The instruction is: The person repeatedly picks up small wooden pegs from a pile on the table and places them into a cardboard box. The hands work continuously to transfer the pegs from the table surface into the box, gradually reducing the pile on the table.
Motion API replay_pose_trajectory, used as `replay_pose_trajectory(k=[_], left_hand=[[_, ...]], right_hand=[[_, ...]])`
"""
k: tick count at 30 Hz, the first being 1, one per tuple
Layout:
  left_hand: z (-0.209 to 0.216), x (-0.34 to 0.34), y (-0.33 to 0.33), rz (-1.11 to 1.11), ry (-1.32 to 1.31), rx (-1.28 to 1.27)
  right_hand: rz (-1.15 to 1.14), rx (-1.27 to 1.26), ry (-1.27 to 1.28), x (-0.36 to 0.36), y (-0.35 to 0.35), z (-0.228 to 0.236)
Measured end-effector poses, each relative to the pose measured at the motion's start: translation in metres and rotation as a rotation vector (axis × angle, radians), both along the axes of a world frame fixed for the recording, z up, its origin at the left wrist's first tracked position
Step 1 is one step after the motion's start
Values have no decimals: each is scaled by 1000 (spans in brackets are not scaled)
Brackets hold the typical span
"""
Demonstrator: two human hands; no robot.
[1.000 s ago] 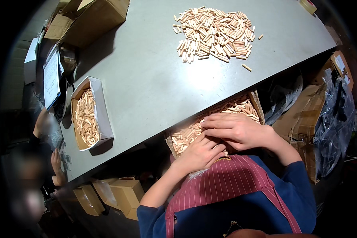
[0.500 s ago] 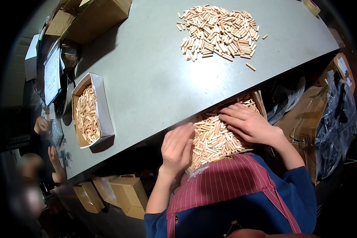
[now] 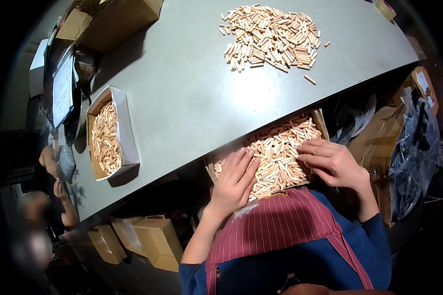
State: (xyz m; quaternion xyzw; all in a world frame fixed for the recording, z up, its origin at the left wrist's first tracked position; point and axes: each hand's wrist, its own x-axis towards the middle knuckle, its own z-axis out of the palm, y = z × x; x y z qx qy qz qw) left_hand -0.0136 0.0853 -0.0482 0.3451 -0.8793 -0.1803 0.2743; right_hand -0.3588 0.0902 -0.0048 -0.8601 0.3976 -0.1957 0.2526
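Below the table's near edge, in front of my apron, a cardboard box (image 3: 322,124) holds a thick layer of short wooden dowels (image 3: 279,160). My left hand (image 3: 235,179) lies over the dowels on the left side, its fingers stretched out and slightly spread. On the right side my right hand (image 3: 330,161) rests its fingertips among the dowels, fingers extended and a little bent. Neither hand grips a dowel that I can see. Dowels under both palms are hidden.
A loose dowel pile (image 3: 273,37) lies on the grey table (image 3: 182,88). A white-sided box (image 3: 128,128) of dowels stands left. Cardboard boxes (image 3: 157,243) sit below the table. Plastic sheeting (image 3: 416,157) hangs over a carton at right. Another person's hands (image 3: 54,169) show far left.
My left hand has moved right and inward over the dowels. My right hand has shifted slightly right and down, uncovering more dowels at the box's far right.
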Motion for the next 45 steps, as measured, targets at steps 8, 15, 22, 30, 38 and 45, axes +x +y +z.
replay_pose_trajectory(k=[8, 15, 22, 30, 38, 45], left_hand=[[-4, -23, -3, -74, -162, 7], [4, -6, -9, -107, -228, 36], [34, 30, -44, -44, -34, -243], [38, 23, -129, 471, -380, -46], [46, 13, -135, 481, -381, 62], [52, 10, -141, 429, -371, 57]], right_hand=[[241, -102, -72, 34, 4, -23], [122, -96, -55, 2, 15, -28], [-60, -188, -312, -19, -12, -4], [-584, -396, 112, -26, -137, -18], [-516, -287, 420, 30, -204, -16], [-194, -390, 370, 60, -232, -18]])
